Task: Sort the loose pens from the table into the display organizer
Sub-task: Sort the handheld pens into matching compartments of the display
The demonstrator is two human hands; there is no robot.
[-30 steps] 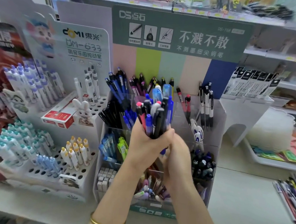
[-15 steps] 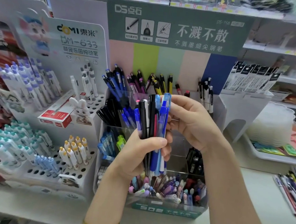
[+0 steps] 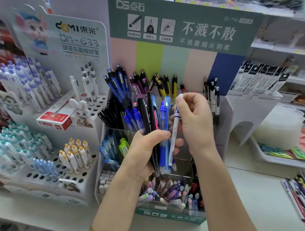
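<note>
Head view: left hand (image 3: pixel 142 151) holds a mixed bundle of blue, black and pink plastic pens (image 3: pixel 153 121) upright in front of the clear acrylic tiered display organizer (image 3: pixel 223 122), its grip curled round the bundle's middle

Right hand (image 3: pixel 193 123) pinches a slim white pen with a blue band (image 3: pixel 174 134) near its top, thumb and fingers pressed on the barrel. The pen stands upright just beside the bundle, its lower end against the left fingers, not yet in any compartment

Progress: the back row already holds grouped blue, purple, yellow and black-and-white pens, and the front bin is full of pastel ones. Left to do: the whole bundle in hand, plus a heap of loose mixed pens (image 3: pixel 304 195) lying on the white surface (image 3: pixel 250 208) at far right, well apart from the organizer. I judge it about midway at best

Versus earlier: half a second ago the right fingers were picking at the bundle's top among the blue pens, with none singled out; now the white one is drawn to the side. A second ago both hands clasped the bundle lower, in front of the lower tiers; now it is raised
</note>
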